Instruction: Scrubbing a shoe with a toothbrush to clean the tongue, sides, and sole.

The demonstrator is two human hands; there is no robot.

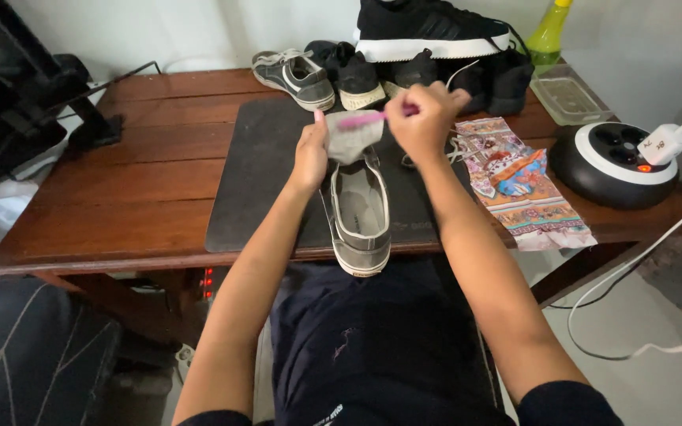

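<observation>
Left hand (310, 151) grips the tongue of a grey shoe (359, 213) on a dark mat (262, 181); right hand (424, 118) closes around a pink brush (365, 119) against it

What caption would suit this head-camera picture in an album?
Left hand steadies a grey sneaker on a dark mat while right hand holds a pink toothbrush.
</observation>
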